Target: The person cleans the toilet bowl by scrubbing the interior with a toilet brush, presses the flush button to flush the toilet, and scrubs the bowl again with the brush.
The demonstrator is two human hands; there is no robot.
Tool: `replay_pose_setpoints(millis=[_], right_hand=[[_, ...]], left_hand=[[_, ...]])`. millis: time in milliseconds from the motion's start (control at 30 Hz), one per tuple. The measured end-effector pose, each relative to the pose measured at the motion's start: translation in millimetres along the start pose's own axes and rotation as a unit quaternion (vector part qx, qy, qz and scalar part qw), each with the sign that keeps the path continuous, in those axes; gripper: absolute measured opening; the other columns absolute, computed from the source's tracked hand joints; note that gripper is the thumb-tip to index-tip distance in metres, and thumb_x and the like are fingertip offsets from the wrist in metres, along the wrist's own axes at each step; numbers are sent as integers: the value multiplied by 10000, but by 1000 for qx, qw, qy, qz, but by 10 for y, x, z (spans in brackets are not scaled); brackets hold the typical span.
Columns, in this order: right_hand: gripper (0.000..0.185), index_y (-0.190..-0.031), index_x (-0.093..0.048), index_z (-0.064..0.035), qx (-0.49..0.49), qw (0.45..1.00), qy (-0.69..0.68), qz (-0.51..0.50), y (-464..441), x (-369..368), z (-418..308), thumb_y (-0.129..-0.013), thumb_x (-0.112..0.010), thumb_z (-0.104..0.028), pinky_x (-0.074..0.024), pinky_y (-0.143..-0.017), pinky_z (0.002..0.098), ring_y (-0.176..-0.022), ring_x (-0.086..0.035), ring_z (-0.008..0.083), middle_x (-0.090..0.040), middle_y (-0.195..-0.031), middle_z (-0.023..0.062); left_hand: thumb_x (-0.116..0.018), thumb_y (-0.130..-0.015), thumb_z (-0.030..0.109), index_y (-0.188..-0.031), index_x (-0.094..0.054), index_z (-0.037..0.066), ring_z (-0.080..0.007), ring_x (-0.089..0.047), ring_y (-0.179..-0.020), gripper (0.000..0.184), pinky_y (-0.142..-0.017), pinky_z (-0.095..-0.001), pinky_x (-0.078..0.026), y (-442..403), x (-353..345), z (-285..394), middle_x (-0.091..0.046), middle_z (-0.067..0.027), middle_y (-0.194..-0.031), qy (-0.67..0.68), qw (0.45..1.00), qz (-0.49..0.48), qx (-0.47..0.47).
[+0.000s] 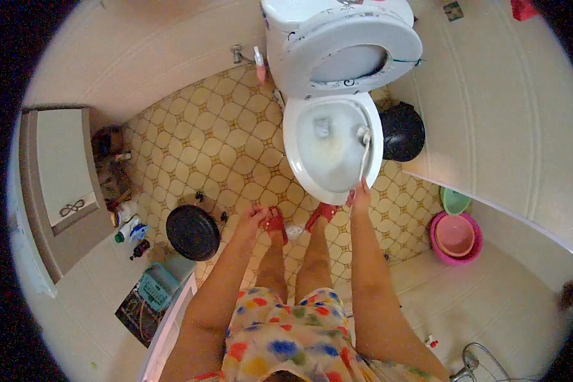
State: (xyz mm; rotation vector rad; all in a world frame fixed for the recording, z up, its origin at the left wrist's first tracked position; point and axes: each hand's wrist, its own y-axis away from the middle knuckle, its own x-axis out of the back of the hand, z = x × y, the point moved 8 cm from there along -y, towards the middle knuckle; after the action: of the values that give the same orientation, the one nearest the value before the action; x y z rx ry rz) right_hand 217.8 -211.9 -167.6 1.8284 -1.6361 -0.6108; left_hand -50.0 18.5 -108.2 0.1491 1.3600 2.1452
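My right hand (360, 195) is closed around the end of a white toilet brush (366, 156). The brush's head rests against the right inner side of the toilet bowl (291, 137). Cloudy water and a yellowish patch show inside the bowl. Above it, the toilet seat and lid (356, 32) stand raised against the tank. My left hand (253, 217) hangs beside my left leg, fingers loosely bent and apart, with nothing visible in it. It is nearest to my red sandal (275, 228).
A black bin (403, 132) stands right of the toilet. On the left are a round black stool (193, 232), several bottles (128, 228) and a teal basket (159, 286). A pink basin (455, 235) and a green one (455, 200) lie right. A pink spray bottle (260, 67) hangs by the wall.
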Motion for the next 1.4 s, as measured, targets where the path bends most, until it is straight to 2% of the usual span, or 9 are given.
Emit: replay_pose_setpoints(millis=[267,367,400,600,767,867,1100,1300,1400], right_hand=[[418,-1236,-300,-275,-155,978,-139,-20,-193,-973,-268,-835,-411,-241,-256,-306,309,-310,-290,155,-377,-503,49],[430,-1241,-291,-275,-111,987,-97,-58,-58,-1104,-419,-832,-414,-228,-255,-305,309,-309,-284,152,-368,-492,52],[451,-1260,-246,-179,-126,988,-80,-46,18,-1107,-582,-829,-379,-186,-248,-308,255,-339,-288,113,-390,-537,48],[419,-1245,-303,-179,-104,991,-11,-81,-198,-1146,-507,-832,-375,-177,-276,-300,268,-333,-307,122,-415,-562,60],[381,-1208,-376,-189,116,942,299,-104,-461,-1165,-179,-827,-391,-184,-288,-289,286,-329,-315,127,-393,-513,43],[391,-1224,-351,-207,-83,985,120,-95,-262,-984,-467,-834,-382,-206,-280,-287,279,-329,-312,122,-372,-481,23],[411,-1247,-303,-210,-96,989,-33,-112,-312,-995,-441,-840,-363,-224,-284,-294,269,-323,-302,121,-376,-498,27],[397,-1241,-320,-217,-42,964,215,-150,-244,-906,-596,-847,-363,-231,-283,-295,271,-328,-305,123,-390,-509,33],[383,-1227,-344,-228,-23,989,122,-74,-413,-649,-682,-844,-364,-235,-287,-297,272,-331,-310,124,-395,-509,36]], left_hand=[[-547,-764,126,-916,-484,47,-116,-514,-658,183,-555,-226,-414,15,-173,-8,-541,-34,-743,18,999,38,-4],[-550,-758,116,-896,-494,45,-122,-520,-668,165,-546,-232,-418,-14,-266,-61,-544,-36,-753,10,1000,-10,1],[-551,-757,114,-887,-499,44,-124,-521,-671,157,-542,-234,-418,-16,-298,-76,-543,-37,-757,9,1000,-30,5],[-555,-762,133,-866,-522,40,-105,-513,-687,144,-574,-221,-410,80,-228,-29,-550,-30,-770,10,1000,22,5],[-595,-727,160,-864,-531,57,-117,-501,-721,183,-668,-225,-411,36,-110,-29,-536,-1,-774,-25,1000,1,0],[-591,-732,166,-844,-533,62,-114,-499,-710,165,-673,-224,-410,1,-69,-49,-533,4,-764,-21,1000,-2,-6],[-575,-752,170,-879,-535,80,-86,-483,-736,161,-674,-210,-356,109,-36,69,-546,4,-799,-23,998,51,14],[-577,-744,151,-872,-535,63,-90,-483,-734,161,-675,-208,-358,11,-87,-45,-537,8,-783,6,1000,-16,1],[-574,-744,145,-874,-526,61,-94,-487,-741,162,-692,-213,-366,-24,-47,-138,-532,2,-791,-25,999,-1,23]])
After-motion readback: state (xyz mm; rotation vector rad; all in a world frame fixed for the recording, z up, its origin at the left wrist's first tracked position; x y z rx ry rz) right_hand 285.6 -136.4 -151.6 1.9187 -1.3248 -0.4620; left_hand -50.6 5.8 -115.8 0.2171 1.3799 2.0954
